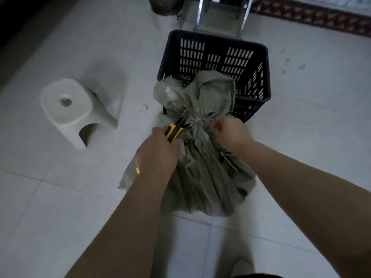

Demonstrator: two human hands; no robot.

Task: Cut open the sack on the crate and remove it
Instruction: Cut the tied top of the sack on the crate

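Note:
A grey-green woven sack (202, 177) stands in front of me, gathered at its neck by a pale tie (198, 122), its loose top flopping toward the crate. My left hand (158, 151) grips a yellow and black cutter (176, 127), whose dark blade points at the tied neck. My right hand (230, 131) pinches the tie and gathered cloth on the neck's right side. Whatever the sack covers is hidden. A dark slotted plastic crate (253, 63) stands just beyond the sack.
A white plastic stool (74, 111) stands on the pale tiled floor to the left. Metal legs (200, 15) of a frame rise behind the crate, with a dark bag (164, 7) beside them. A patterned rug edge (313, 15) runs along the top right.

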